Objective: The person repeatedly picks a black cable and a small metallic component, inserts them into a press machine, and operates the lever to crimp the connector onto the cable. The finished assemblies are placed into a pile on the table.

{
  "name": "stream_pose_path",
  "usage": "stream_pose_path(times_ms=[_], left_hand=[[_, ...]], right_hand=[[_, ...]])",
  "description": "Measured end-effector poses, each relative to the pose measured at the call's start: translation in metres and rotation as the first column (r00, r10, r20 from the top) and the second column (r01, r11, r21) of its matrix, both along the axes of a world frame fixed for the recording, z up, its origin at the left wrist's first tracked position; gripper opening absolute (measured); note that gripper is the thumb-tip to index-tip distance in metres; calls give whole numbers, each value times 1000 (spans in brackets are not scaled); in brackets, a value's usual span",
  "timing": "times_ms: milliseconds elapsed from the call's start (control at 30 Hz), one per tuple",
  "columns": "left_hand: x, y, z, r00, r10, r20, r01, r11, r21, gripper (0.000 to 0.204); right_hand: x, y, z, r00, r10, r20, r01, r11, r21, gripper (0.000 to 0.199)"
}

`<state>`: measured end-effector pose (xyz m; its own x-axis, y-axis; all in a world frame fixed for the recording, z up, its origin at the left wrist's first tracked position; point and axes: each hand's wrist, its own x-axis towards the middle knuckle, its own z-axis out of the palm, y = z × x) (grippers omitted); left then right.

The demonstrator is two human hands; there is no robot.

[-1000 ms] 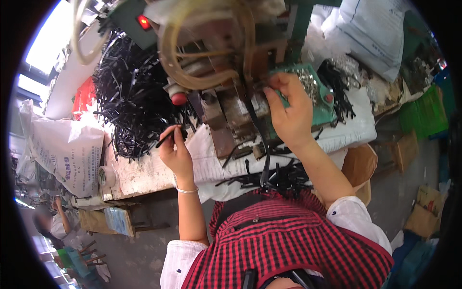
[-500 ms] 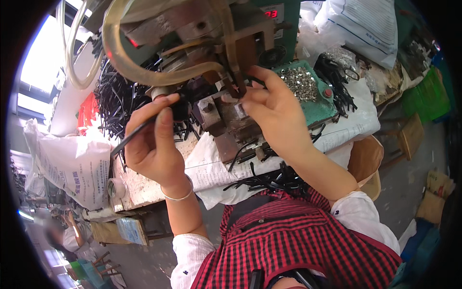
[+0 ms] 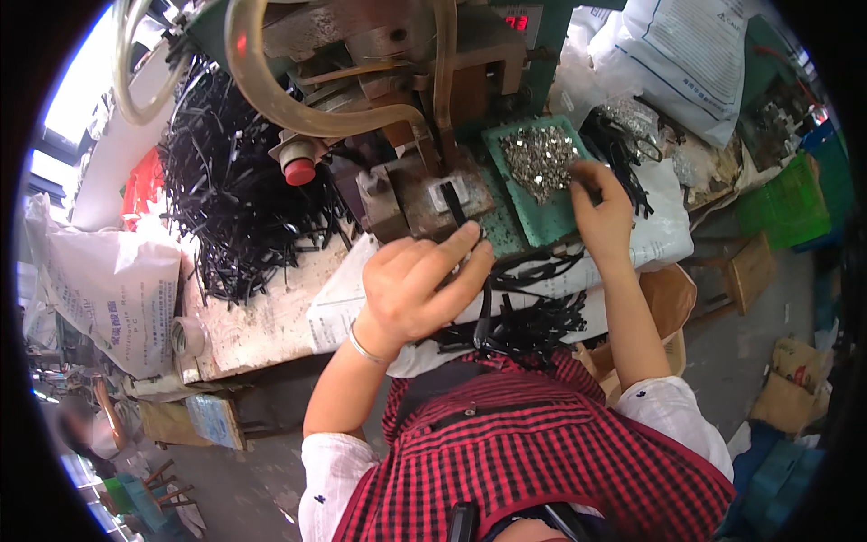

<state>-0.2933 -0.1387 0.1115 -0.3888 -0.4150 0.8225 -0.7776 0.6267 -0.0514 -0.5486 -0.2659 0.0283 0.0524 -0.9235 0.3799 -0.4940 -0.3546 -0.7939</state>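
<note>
While seen from the head camera, the left hand [image 3: 417,287] pinches a thin black plastic strip [image 3: 485,307] below the grey metal press block [image 3: 424,191]; the right hand [image 3: 602,214], fingers curled, apparently picks at small silver metal pieces [image 3: 539,160] on the green tray [image 3: 542,221].

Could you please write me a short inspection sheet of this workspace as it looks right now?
Surface: worn wooden bench, partly covered with white sheeting.
Job's things: black strip on the press fixture; green tray of small metal pieces.
Clutter: heap of black strips; more on the lap; white sacks.
Hands: left hand beside the fixture; right hand at the tray.
Cables: clear hoses looping over the machine.
Surroundings: cardboard boxes, green crate.
</note>
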Motion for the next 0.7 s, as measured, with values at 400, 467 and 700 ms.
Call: stream_pose_path(times_ms=[400,467,700], left_hand=[[-15,56,-25,942,129,-310,-54,970,237,41],[-6,84,-40,959,172,-226,-121,967,222,32],[92,124,32,581,593,-557,-712,703,6,14]], right_hand=[[25,17,-10,872,-60,-486,-77,964,-256,8],[23,19,-14,898,-70,-434,-43,969,-245,6],[21,6,-14,964,-46,-260,-27,962,-271,16]])
